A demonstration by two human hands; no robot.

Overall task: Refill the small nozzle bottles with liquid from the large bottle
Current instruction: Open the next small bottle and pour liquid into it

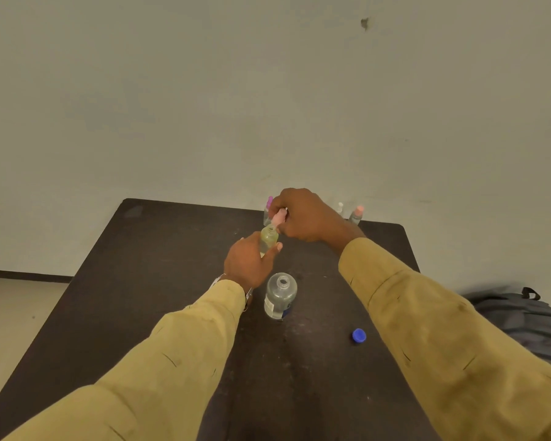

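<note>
the left hand (247, 262) grips a small bottle (268, 238) upright, above the middle of the table (172, 281), fingers curled round its body. its neck is open. the right hand (303, 214) pinches a pink nozzle cap (279, 218) just above and beside that neck, tilted, not seated on it.

the large bottle (280, 296) stands uncapped just nearer the person than the left hand; its blue cap (359, 335) lies apart, toward the table's right edge. so the step in hand looks like the nozzle's own – either lifted off before filling or about to go back on; one frame does not settle which. if it goes on, the next move calls for lining the nozzle straight over the neck and keeping the bottle steady.

along the far edge stand a purple-capped bottle (268, 206), partly hidden behind the right hand, a white-capped bottle (340, 209) and a pink-capped bottle (356, 214) – too small to judge their fill. the held bottle's level is also hard to read behind the fingers. a backpack (522, 319) off the right edge is blurred.
</note>
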